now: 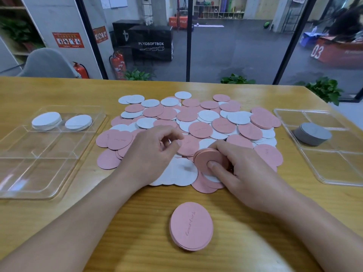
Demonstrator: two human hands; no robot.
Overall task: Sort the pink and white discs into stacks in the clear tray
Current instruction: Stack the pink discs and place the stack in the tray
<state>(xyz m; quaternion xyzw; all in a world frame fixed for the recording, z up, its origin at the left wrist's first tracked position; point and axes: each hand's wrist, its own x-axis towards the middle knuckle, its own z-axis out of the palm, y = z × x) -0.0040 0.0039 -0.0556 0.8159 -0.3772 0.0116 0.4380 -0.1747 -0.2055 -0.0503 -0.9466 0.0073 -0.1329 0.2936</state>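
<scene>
Pink discs (210,160) in right hand (241,173)

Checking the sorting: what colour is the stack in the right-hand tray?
Grey, unlike the others; the stack shows in the head view.

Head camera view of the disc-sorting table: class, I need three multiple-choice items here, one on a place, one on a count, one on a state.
1. Where does the small stack of pink round discs lie?
A. in the left tray
B. on the wooden table, nearer the person than the pile
C. in the right tray

2. How many stacks of white round discs stand in the clear plastic tray on the left?
A. none
B. two
C. five

3. What is the right hand doing?
A. lying flat on the table
B. gripping a bundle of pink discs
C. holding a white disc

Answers: 1 B, it sits alone on bare wood. 2 B, side by side in the far compartments. 3 B, thumb pressed on the bundle's face.
</scene>
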